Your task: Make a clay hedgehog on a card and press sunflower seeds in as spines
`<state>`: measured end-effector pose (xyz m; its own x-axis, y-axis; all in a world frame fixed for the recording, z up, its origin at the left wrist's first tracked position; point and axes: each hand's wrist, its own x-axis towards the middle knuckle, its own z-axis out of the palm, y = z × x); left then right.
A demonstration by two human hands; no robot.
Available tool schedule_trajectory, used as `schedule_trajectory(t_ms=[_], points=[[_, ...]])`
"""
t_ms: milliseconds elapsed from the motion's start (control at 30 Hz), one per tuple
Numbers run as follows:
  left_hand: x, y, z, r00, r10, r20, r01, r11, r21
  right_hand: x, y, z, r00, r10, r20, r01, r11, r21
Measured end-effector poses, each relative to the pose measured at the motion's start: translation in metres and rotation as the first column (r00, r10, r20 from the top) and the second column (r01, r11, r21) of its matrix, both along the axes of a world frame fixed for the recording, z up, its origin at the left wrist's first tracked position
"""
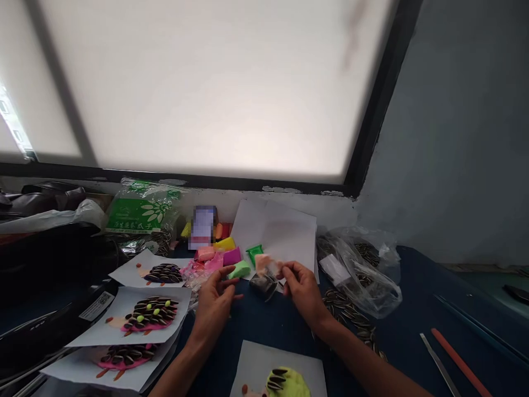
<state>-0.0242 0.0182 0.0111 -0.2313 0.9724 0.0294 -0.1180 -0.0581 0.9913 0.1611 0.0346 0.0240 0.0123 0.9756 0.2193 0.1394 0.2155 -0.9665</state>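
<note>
My right hand [303, 289] is closed in a pinch at the edge of a clear plastic wrapper [273, 268]. Right beside its fingertips are a peach lump of modelling clay [262, 261] and a black clay packet [263, 284]; which of them the wrapper belongs to is hard to tell. My left hand [215, 300] holds nothing, with its fingers apart, near a light green clay piece [239, 269]. Nearer to me lies a white sheet [253, 361] bearing a yellow clay hedgehog [294, 381] with a few sunflower seeds stuck in it.
Paper sheets with seed-covered clay hedgehogs [151, 314] overlap at left. Pink clay packs [206, 263], a phone [202, 227] and blank paper [276, 226] sit behind. Loose sunflower seeds [351, 314], a plastic bag [378, 286] and two flat strips [458, 358] are at right.
</note>
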Motion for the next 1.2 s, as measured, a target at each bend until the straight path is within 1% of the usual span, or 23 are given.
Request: schedule_trajectory(t_ms=[33,100,133,167,200,233,300,333,367,433,500,600,667,767,833,900,933,967,1000,1067,1100,1133,1200], points=[[-0.002,0.002,-0.004,0.999,0.022,-0.024,-0.022,1.000,0.014,0.003,0.003,-0.002,0.999,-0.030,-0.011,0.030,1.000,-0.003],[-0.003,0.004,-0.013,0.995,0.017,-0.100,-0.012,0.998,0.055,0.007,0.008,-0.005,0.998,-0.061,-0.013,0.061,0.998,-0.019],[-0.002,0.004,-0.017,0.985,0.002,-0.173,0.012,0.997,0.082,0.008,0.009,-0.006,0.998,-0.068,-0.005,0.067,0.997,-0.027],[0.000,0.003,-0.021,0.959,-0.005,-0.284,0.045,0.990,0.133,0.009,0.009,-0.006,0.997,-0.072,0.006,0.072,0.997,-0.031],[0.003,0.002,-0.025,0.907,-0.011,-0.422,0.104,0.975,0.198,0.009,0.008,-0.007,0.997,-0.073,0.020,0.074,0.997,-0.030],[0.006,0.001,-0.027,0.825,-0.023,-0.564,0.191,0.952,0.240,0.008,0.007,-0.006,0.997,-0.073,0.036,0.074,0.997,-0.025],[0.012,-0.003,-0.030,0.615,-0.043,-0.787,0.352,0.908,0.226,0.007,0.003,-0.006,0.995,-0.067,0.068,0.068,0.998,-0.002],[0.014,-0.005,-0.030,0.514,-0.041,-0.857,0.399,0.895,0.196,0.006,0.002,-0.005,0.995,-0.062,0.083,0.061,0.998,0.010],[0.016,-0.007,-0.029,0.434,-0.027,-0.900,0.417,0.892,0.174,0.005,0.000,-0.005,0.994,-0.052,0.093,0.050,0.999,0.019],[0.017,-0.010,-0.025,0.334,0.039,-0.942,0.401,0.898,0.179,0.003,-0.002,-0.006,0.993,-0.022,0.118,0.018,0.999,0.033],[0.017,-0.013,-0.019,0.275,0.097,-0.956,0.373,0.906,0.200,0.002,-0.002,-0.008,0.986,0.004,0.165,-0.012,0.999,0.050],[0.019,-0.016,-0.013,0.208,0.077,-0.975,0.370,0.916,0.152,0.002,-0.001,-0.009,0.968,0.015,0.249,-0.033,0.997,0.068],[0.020,-0.018,-0.012,0.200,0.064,-0.978,0.368,0.920,0.136,0.001,-0.002,-0.009,0.954,0.031,0.298,-0.049,0.997,0.052],[0.020,-0.018,-0.014,0.217,0.100,-0.971,0.382,0.907,0.179,0.001,-0.004,-0.008,0.930,0.073,0.359,-0.098,0.994,0.053],[0.018,-0.018,-0.012,0.211,0.149,-0.966,0.388,0.895,0.222,0.000,-0.005,-0.007,0.918,0.076,0.390,-0.121,0.988,0.093],[0.015,-0.018,-0.005,0.170,0.203,-0.964,0.357,0.899,0.253,-0.001,-0.005,-0.008,0.894,0.032,0.447,-0.108,0.984,0.145],[0.014,-0.017,0.001,0.126,0.220,-0.967,0.337,0.908,0.250,0.000,-0.005,-0.008,0.879,-0.001,0.477,-0.090,0.982,0.168],[0.012,-0.017,0.008,0.063,0.220,-0.973,0.297,0.927,0.229,0.000,-0.005,-0.009,0.864,-0.032,0.502,-0.072,0.980,0.187],[0.010,-0.017,0.015,-0.004,0.192,-0.981,0.245,0.952,0.186,0.000,-0.004,-0.009,0.852,-0.055,0.521,-0.059,0.978,0.201],[0.005,-0.017,0.029,-0.141,0.080,-0.987,0.198,0.979,0.051,0.001,-0.004,-0.010,0.842,-0.066,0.535,-0.058,0.976,0.212],[0.002,-0.018,0.035,-0.190,0.026,-0.981,0.166,0.986,-0.006,0.002,-0.004,-0.010,0.838,-0.061,0.542,-0.068,0.974,0.214],[-0.001,-0.019,0.038,-0.220,-0.005,-0.975,0.144,0.989,-0.037,0.002,-0.004,-0.010,0.829,-0.056,0.556,-0.082,0.972,0.220],[-0.007,-0.020,0.041,-0.250,-0.022,-0.968,0.108,0.993,-0.051,0.001,-0.006,-0.011,0.798,-0.052,0.600,-0.116,0.964,0.237]])
